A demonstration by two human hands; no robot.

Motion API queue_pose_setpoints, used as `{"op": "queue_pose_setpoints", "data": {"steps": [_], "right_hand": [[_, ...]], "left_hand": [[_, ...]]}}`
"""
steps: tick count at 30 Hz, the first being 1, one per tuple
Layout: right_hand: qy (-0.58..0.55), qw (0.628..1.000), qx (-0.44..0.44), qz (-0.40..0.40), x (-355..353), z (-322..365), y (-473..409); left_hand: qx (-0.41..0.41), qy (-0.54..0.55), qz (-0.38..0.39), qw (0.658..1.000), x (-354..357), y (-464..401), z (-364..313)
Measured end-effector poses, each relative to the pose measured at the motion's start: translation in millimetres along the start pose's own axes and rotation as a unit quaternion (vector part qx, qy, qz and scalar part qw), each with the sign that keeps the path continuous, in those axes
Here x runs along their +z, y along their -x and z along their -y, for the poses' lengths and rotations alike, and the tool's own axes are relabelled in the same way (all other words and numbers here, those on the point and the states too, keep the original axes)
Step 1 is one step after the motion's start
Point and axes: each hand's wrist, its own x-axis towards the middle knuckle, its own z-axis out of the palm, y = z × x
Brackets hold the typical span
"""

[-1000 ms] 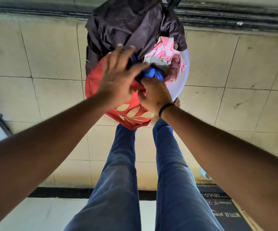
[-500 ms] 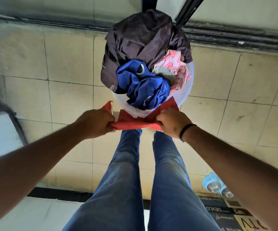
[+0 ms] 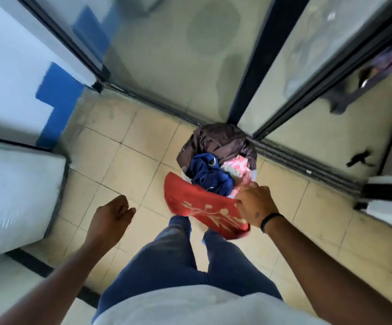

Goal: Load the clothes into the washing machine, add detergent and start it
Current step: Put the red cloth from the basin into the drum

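A white laundry basket [image 3: 254, 175] stands on the tiled floor ahead of my feet, heaped with a dark brown garment [image 3: 223, 140], a blue garment [image 3: 210, 175] and a pink patterned one [image 3: 237, 166]. My right hand [image 3: 255, 205] grips a red cloth with a gold leaf print [image 3: 197, 207], which hangs spread out in front of the basket. My left hand [image 3: 110, 216] is off the cloth, to the left over the floor, its fingers curled with nothing in them.
A white appliance top [image 3: 14, 195] lies at the left edge. Sliding glass doors with dark frames [image 3: 251, 66] stand just behind the basket, with a floor track [image 3: 307, 167]. A white wall with blue patches [image 3: 59, 90] is at the left. My jeans-clad legs are below.
I have straightened up, so the basket looks smaller and farther. My left hand has let go of the red cloth and moved left; my right hand still holds it.
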Motion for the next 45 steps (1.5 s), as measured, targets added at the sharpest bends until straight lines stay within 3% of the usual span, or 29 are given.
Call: {"op": "queue_pose_setpoints", "data": {"steps": [3,6,10,15,18,23,27,30,33,39,45], "right_hand": [[0.003,0.994,-0.083,-0.071,-39,21,24],[-0.016,0.976,-0.156,-0.153,-78,54,41],[-0.045,0.961,-0.25,-0.108,-127,104,59],[0.035,0.932,-0.352,-0.081,-165,151,72],[0.061,0.928,-0.361,-0.074,-187,165,71],[0.154,0.932,-0.305,-0.124,-213,178,47],[0.169,0.932,-0.293,-0.128,-222,209,30],[0.124,0.932,-0.307,-0.146,-223,248,24],[0.061,0.922,-0.312,-0.222,-225,290,19],[-0.066,0.895,-0.319,-0.306,-213,377,4],[-0.187,0.847,-0.32,-0.38,-209,452,-6]], "left_hand": [[0.014,0.04,-0.04,0.998,-18,30,-21],[0.082,0.064,-0.035,0.994,-15,54,-48],[0.169,0.068,-0.079,0.98,-6,77,-91],[0.228,-0.061,-0.188,0.953,-27,85,-108],[0.196,-0.049,-0.191,0.961,-49,90,-76],[0.049,-0.02,-0.16,0.986,-73,111,-7],[0.005,0.021,-0.242,0.97,-70,126,50],[-0.049,0.056,-0.297,0.952,-79,139,83],[-0.106,0.099,-0.309,0.94,-90,153,117],[-0.137,0.172,-0.322,0.921,-111,171,183],[-0.224,0.143,-0.259,0.929,-121,181,252]]}}
